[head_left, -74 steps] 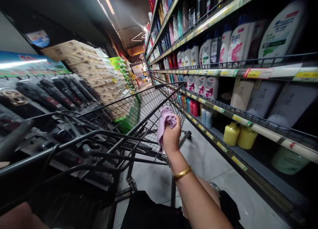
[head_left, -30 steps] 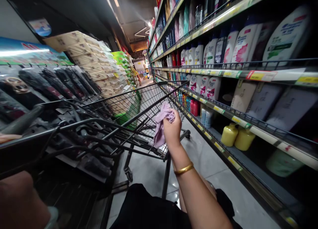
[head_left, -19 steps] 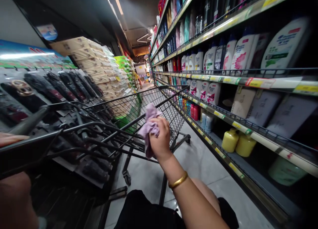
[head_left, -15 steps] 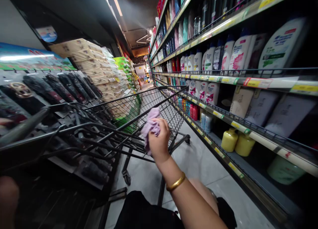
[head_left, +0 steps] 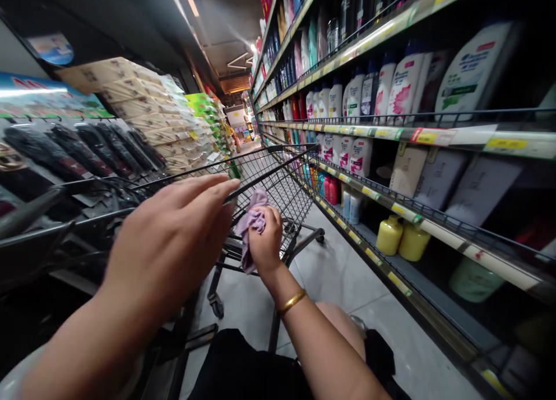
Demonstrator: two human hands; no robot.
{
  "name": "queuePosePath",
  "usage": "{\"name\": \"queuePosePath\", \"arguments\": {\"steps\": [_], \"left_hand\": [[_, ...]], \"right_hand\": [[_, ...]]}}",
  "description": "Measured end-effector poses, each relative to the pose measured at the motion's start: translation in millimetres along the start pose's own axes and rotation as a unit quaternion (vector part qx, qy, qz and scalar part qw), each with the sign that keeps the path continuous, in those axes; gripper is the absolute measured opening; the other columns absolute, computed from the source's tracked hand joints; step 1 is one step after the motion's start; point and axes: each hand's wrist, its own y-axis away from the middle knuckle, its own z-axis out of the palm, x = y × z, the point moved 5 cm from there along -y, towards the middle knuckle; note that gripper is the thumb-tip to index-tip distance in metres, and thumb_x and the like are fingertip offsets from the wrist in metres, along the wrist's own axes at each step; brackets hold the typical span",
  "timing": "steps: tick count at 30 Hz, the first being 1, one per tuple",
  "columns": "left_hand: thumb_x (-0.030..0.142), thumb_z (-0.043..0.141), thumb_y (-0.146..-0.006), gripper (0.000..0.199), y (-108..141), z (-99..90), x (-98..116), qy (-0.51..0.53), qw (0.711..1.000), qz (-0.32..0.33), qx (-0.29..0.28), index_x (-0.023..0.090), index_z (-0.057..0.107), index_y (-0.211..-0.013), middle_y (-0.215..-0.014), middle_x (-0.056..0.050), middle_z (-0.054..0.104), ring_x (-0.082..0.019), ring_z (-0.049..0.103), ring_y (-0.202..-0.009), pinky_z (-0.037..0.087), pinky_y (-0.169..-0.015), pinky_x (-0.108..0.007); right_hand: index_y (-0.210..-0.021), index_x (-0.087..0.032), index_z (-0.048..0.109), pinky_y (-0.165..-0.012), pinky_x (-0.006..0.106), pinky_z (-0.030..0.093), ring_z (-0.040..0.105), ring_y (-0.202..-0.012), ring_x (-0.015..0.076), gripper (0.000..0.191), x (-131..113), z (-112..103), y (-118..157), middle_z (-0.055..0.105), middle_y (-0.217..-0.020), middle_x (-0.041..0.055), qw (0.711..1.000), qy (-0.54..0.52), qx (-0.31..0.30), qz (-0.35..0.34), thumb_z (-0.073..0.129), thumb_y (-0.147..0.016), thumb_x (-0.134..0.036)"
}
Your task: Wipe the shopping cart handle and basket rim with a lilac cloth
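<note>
A crumpled light purple cloth (head_left: 252,221) is bunched in my right hand (head_left: 267,238), its fingers closed round it and a gold bangle on the wrist. The cloth lies against the near side of a black wire shopping cart (head_left: 299,200). My left hand (head_left: 174,232) is raised in front of the cart with its fingers stretched forward and nothing seen in it. Its thumb and palm are hidden from view. Behind this hand, much of the cart's near frame and handle end is covered.
On the right run shelves (head_left: 438,229) of shampoo bottles, with yellow pump bottles (head_left: 388,236) low down. Stacked beige packages (head_left: 143,102) and hanging black packaged goods (head_left: 72,148) line the left. A cart wheel (head_left: 216,305) rests on the tiled floor (head_left: 334,272).
My left hand has come up from the left edge to the front of the cart. The right hand still grips the cloth; the whole view has shifted slightly.
</note>
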Motion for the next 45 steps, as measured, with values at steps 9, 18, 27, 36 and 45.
{"name": "queuePosePath", "arguments": {"steps": [9,18,27,36,45], "left_hand": [[0.067,0.022,-0.1,0.08,-43,53.8,-12,-0.201,0.957,-0.11,-0.177,0.009,0.076,-0.109,-0.076,-0.022,0.072,-0.039,0.072,-0.076,0.049,-0.067,-0.041],[0.065,0.015,-0.102,0.079,-37,53.1,-17,-0.231,0.956,-0.108,-0.144,0.014,0.075,-0.105,-0.077,-0.019,0.071,-0.035,0.071,-0.077,0.05,-0.066,-0.04],[0.067,0.018,-0.101,0.078,-33,48.9,-20,-0.237,0.948,-0.15,-0.153,0.016,0.076,-0.114,-0.074,-0.017,0.069,-0.036,0.07,-0.075,0.049,-0.063,-0.041],[0.073,0.006,-0.098,0.089,-19,49.4,-28,-0.271,0.946,-0.124,-0.129,0.016,0.074,-0.102,-0.066,-0.015,0.064,-0.034,0.066,-0.066,0.046,-0.061,-0.041],[0.049,0.003,-0.103,0.077,-8,43.4,-32,-0.28,0.947,-0.101,-0.121,0.017,0.072,-0.091,-0.064,-0.012,0.062,-0.033,0.066,-0.064,0.039,-0.056,-0.037]], "right_hand": [[-0.101,-0.021,0.069,-0.1,0.038,0.052,0.063,-0.109,0.024,0.023,7,1,-8,0.067,-0.109,0.0085,0.998,0.02,-0.057,-0.021,0.063,-0.081,-0.011],[-0.1,-0.021,0.07,-0.101,0.034,0.052,0.064,-0.108,0.0216,0.023,-14,4,-8,0.068,-0.108,0.0078,0.998,-0.032,-0.054,-0.03,0.063,-0.082,-0.008],[-0.097,-0.021,0.068,-0.1,0.036,0.052,0.063,-0.105,0.0225,0.022,0,-2,-14,0.069,-0.105,0.0075,0.999,0.018,-0.042,0.009,0.061,-0.081,-0.007],[-0.102,-0.022,0.067,-0.103,0.04,0.051,0.06,-0.111,0.0243,0.025,-5,-3,-18,0.066,-0.11,0.0094,0.998,0.014,-0.042,-0.052,0.058,-0.083,-0.009],[-0.105,-0.023,0.07,-0.106,0.042,0.048,0.059,-0.116,0.026,0.03,-37,-6,-22,0.069,-0.113,0.009,0.983,-0.007,-0.117,-0.143,0.06,-0.081,-0.008]]}}
